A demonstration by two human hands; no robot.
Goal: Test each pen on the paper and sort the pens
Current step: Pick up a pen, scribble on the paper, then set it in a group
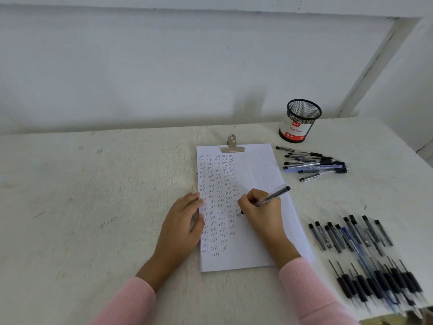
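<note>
A white sheet of paper [257, 174] lies under a metal clip [232, 144], its left half filled with columns of small written "test" marks. My right hand [262, 211] grips a clear pen [273, 196] with a black cap end, its tip touching the paper near the marks. My left hand [185, 219] rests flat on the paper's left edge with fingers straight. A small pile of pens [314, 164] lies to the upper right of the paper. A larger row of several pens [365, 256] lies at the lower right.
A black mesh pen cup [300, 120] with a red and white label stands at the back right of the pale table [93, 195]. A white wall runs behind. The table's right edge is close to the lower pen row.
</note>
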